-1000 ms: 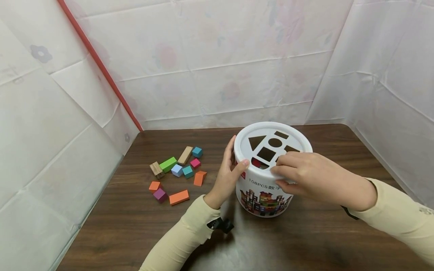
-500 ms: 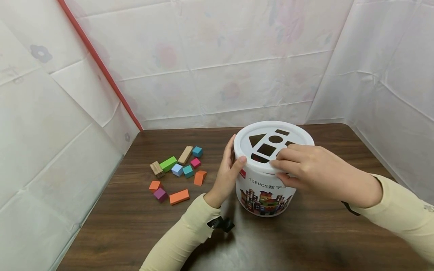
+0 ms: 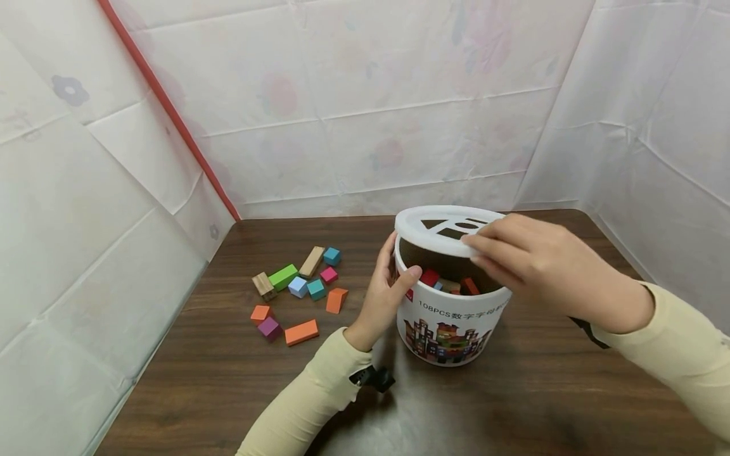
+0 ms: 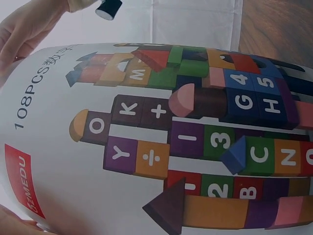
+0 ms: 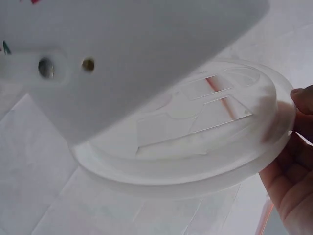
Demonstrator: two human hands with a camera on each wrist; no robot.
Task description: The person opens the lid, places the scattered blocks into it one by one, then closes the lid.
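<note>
Two hands on one white bucket (image 3: 450, 316) right now, sitting on the desk (image 3: 513, 405) roughly mid-way across and a bit to the right. The lid (image 3: 439, 229), the one with shape cutouts, is tipped up at the near edge and clear of the rim there; whether the far edge is touching I can't tell. The right hand (image 3: 547, 272) has its grip clamped on the lid's near-right edge, fingers on top and thumb under, and the wrist view shows the fingertips (image 5: 298, 147) hooked round the rim. The left hand (image 3: 383, 297) is curled round the bucket's left wall, thumb at the rim, steadying it. You can see coloured blocks inside (image 3: 450, 284) through the gap. Looks to me like the lid-off step is about halfway, so the next bit probably calls for lifting it fully clear while the bucket is held down. Off to the left, well apart, there's a scatter of loose blocks (image 3: 299, 288) on the desk, with white sheeting (image 3: 365, 126) all round.
</note>
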